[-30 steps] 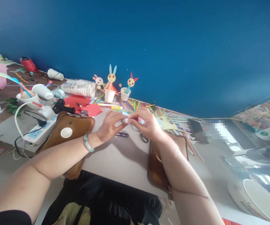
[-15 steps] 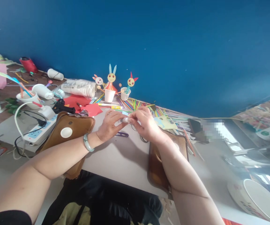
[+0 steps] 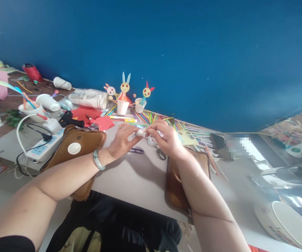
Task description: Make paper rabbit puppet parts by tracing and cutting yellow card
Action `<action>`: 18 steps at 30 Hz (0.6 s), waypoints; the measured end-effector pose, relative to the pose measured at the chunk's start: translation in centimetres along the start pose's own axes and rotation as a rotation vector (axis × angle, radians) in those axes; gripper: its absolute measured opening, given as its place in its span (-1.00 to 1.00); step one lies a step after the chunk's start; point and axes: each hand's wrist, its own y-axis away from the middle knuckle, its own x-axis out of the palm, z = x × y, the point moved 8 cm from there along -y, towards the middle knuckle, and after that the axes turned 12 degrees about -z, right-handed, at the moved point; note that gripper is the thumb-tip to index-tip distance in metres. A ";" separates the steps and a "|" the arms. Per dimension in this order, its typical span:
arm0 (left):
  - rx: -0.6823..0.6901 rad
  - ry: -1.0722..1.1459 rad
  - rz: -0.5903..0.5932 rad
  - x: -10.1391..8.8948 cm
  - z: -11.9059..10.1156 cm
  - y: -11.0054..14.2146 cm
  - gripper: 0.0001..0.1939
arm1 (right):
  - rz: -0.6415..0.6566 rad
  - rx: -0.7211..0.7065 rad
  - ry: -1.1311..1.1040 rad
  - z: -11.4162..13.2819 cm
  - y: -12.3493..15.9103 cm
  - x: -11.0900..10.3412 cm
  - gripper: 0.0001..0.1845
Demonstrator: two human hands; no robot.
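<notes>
A small white object with a rounded end [image 3: 140, 133] sits between my two hands; its exact kind is hard to make out. My left hand [image 3: 123, 141] grips it from the left between thumb and fingers, a bangle on the wrist. From the right, the closed fingertips of my right hand [image 3: 165, 138] pinch at its other end. Below my right hand lie scissors [image 3: 161, 154], their dark handles partly showing. A dark, narrow tool [image 3: 136, 150], perhaps a cutter, rests on the grey table [image 3: 132, 178] under my hands.
Brown padded cushions lie under my left forearm [image 3: 84, 140] and right forearm [image 3: 179, 185]. To the left are a power strip [image 3: 44, 145] with cords and a black glue gun [image 3: 71, 120]. Rabbit-faced figures in paper cups [image 3: 123, 107] stand behind, near colourful strips [image 3: 177, 126].
My right hand has shifted slightly right, showing more of the white object's rounded end and the scissors. My left hand stays nearly still.
</notes>
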 end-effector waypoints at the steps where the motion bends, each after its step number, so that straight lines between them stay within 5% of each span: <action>1: 0.002 0.008 -0.002 0.0 0.0 0.0 -0.76 | 0.009 0.015 -0.018 -0.1 0.0 0.0 -0.66; 8: -0.048 0.065 -0.024 -0.1 0.5 0.1 -0.73 | 0.047 0.168 -0.185 -1.6 -0.1 0.3 -0.59; 18: -0.566 0.416 0.060 1.0 3.3 0.4 -0.61 | 0.036 0.354 -0.138 -4.0 0.3 1.6 -0.63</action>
